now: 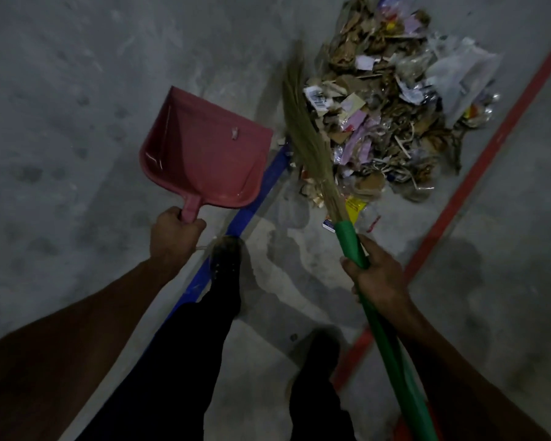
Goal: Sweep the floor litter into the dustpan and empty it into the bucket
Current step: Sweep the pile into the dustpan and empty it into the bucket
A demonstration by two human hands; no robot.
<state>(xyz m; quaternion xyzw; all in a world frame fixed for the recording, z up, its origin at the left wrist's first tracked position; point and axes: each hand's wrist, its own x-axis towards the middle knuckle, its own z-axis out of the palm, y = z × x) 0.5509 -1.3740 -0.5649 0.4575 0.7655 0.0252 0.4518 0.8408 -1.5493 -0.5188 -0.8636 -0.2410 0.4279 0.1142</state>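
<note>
Green wrapping covers the handle of the broom [315, 160], whose long axis runs from the lower right of the view up toward the top centre, with the straw-coloured bristles pointing away from the person and fanning along the left edge of the litter pile [392, 113]. The right hand [374, 270] grips that green handle just below where the bristles begin, fingers wrapped round it, the forearm coming in from the lower right.

The pink dustpan [201, 154] lies to the left of the broom, its handle toward the person and its wide mouth pointing up and to the right, toward the litter. The left hand [174, 232] is clenched round the short pink handle, the arm reaching in from the lower left. Inside the pan sits only one small pale scrap near the mouth.

The pile is a heap of cardboard bits, paper, wrappers and clear plastic on the grey concrete floor [61, 106], between a blue floor line [258, 195] and a red floor line [477, 173]. The person's dark trouser legs and shoes stand between the two lines.
</note>
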